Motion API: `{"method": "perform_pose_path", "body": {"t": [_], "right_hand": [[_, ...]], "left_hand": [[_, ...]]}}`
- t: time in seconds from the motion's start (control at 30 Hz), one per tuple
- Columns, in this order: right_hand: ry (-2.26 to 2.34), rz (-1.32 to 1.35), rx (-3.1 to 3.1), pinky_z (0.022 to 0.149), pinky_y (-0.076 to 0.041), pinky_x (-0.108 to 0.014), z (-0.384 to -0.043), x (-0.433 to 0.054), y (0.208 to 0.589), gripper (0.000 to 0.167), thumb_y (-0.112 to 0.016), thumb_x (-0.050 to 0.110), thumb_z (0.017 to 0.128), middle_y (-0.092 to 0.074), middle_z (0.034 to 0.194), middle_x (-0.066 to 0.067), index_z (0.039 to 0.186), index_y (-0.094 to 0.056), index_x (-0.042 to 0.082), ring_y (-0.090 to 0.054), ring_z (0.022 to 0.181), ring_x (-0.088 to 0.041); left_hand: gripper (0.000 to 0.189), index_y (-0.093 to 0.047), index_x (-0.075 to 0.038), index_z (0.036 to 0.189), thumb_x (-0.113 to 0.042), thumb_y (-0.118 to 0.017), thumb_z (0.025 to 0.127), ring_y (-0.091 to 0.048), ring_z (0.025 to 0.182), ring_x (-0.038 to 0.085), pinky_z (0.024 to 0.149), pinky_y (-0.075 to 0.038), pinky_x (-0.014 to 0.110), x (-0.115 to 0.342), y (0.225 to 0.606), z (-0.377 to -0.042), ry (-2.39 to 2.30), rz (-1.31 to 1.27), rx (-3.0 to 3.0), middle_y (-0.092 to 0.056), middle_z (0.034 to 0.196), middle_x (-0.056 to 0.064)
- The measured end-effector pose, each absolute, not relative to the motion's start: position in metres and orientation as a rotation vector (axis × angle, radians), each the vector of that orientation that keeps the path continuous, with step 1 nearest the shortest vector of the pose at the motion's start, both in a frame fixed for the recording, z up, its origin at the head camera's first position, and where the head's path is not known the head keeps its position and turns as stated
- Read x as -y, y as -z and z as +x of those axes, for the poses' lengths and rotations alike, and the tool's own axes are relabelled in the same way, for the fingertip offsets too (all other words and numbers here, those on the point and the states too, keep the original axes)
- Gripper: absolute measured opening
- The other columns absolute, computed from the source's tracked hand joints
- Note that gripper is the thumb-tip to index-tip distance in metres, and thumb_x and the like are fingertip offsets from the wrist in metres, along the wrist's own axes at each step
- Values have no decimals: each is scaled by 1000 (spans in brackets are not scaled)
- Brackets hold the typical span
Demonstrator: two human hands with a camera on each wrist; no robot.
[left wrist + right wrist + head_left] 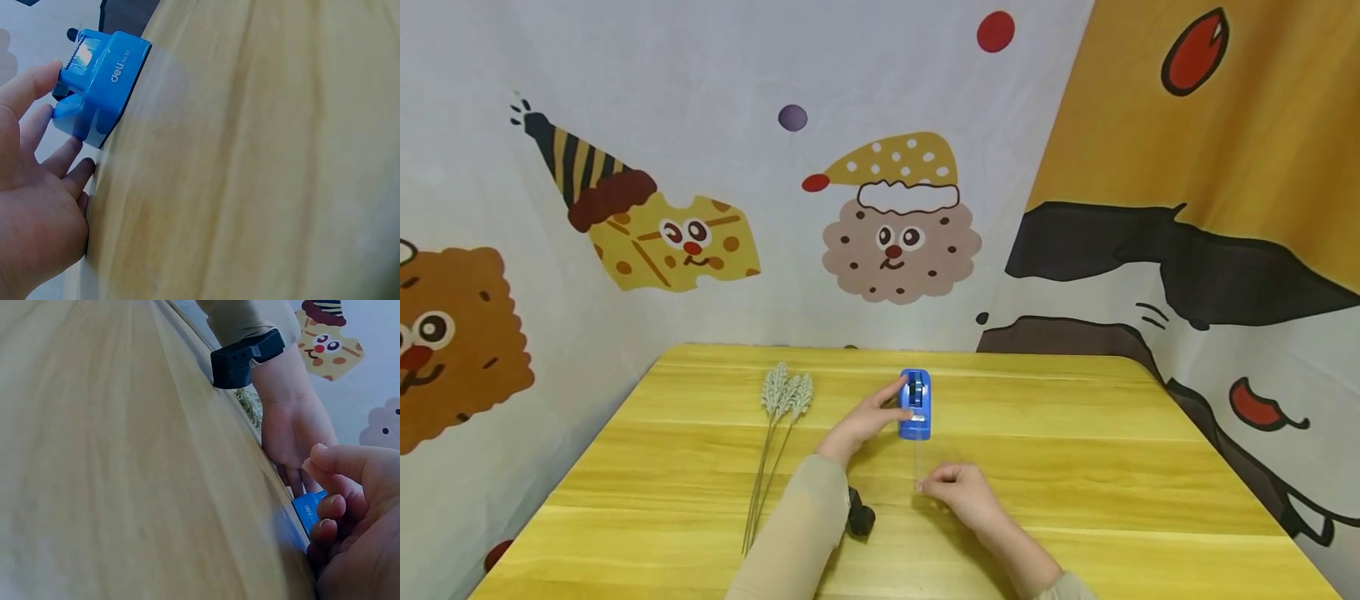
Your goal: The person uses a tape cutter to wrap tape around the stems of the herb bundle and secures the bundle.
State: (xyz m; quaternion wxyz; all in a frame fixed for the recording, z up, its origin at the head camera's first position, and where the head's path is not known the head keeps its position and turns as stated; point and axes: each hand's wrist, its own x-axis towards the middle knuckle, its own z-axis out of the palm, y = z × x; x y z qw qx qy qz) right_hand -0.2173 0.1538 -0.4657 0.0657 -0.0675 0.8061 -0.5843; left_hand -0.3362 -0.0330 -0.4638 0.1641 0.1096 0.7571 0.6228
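A blue tape dispenser (915, 429) sits toward the back middle of the table, its "deli" lettering visible in the left wrist view. My left hand (859, 427) holds it from the left: the thumb lies near the cutter end and the index finger reaches beside the roll. From its near end a thin clear strip of tape (918, 460) runs toward me. My right hand (964, 496) pinches the end of that strip between thumb and index finger, nearer to me than the dispenser. In the right wrist view, the right fingers partly hide the dispenser (305, 510).
Dried grass stems (762, 475) with pale green heads lie to the left of the left forearm. A black wrist camera (859, 517) is strapped to the left wrist. Behind the wooden table (1075, 433) hangs a cloth printed with cartoon figures.
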Motion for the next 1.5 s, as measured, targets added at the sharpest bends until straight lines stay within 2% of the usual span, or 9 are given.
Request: {"method": "perform_pose_path", "body": {"t": [0.13, 0.57, 1.03, 1.27, 1.37, 1.5], "right_hand": [[1770, -203, -2465, 58, -44, -25, -216, -152, 467, 18, -74, 11, 81, -60, 74, 0, 78, -71, -7, -51, 67, -15], [1562, -266, -2743, 60, -42, -24, -212, -151, 471, 11, -78, 13, 77, -62, 74, 2, 71, -74, 5, -52, 70, -12], [1509, -292, -2755, 63, -44, -26, -211, -152, 470, 12, -77, 15, 79, -62, 76, 2, 74, -74, 5, -53, 73, -14], [1535, -303, -2738, 65, -45, -27, -209, -151, 470, 12, -78, 15, 78, -62, 77, 1, 76, -75, 4, -54, 74, -13], [1539, -300, -2742, 65, -45, -28, -208, -151, 469, 12, -78, 16, 78, -63, 77, 1, 76, -75, 4, -54, 75, -13], [1551, -304, -2742, 66, -45, -27, -208, -153, 469, 11, -78, 15, 77, -64, 77, 1, 76, -75, 4, -55, 75, -13]], "left_hand": [[73, -35, -41, 149, -34, -72, 87, -23, 141, 37, 107, -15, 67, 32, 463, -335, -1774, 306, -2161, -30, 156, 8], [72, -34, -41, 149, -32, -71, 88, -22, 142, 36, 108, -17, 66, 33, 462, -334, -1781, 310, -2138, -28, 156, 8], [73, -34, -40, 149, -30, -71, 87, -21, 142, 38, 106, -16, 68, 32, 461, -335, -1756, 308, -2171, -28, 156, 7], [63, -41, -25, 149, -26, -67, 91, -30, 138, 39, 106, -26, 62, 34, 441, -328, -1621, 385, -2341, -34, 152, 15], [55, -46, -14, 145, -24, -63, 94, -39, 133, 39, 104, -33, 59, 43, 421, -323, -1562, 466, -2407, -41, 148, 17], [46, -54, -10, 138, -24, -62, 95, -49, 124, 35, 101, -39, 54, 68, 397, -317, -1531, 496, -2451, -54, 137, 15]]}}
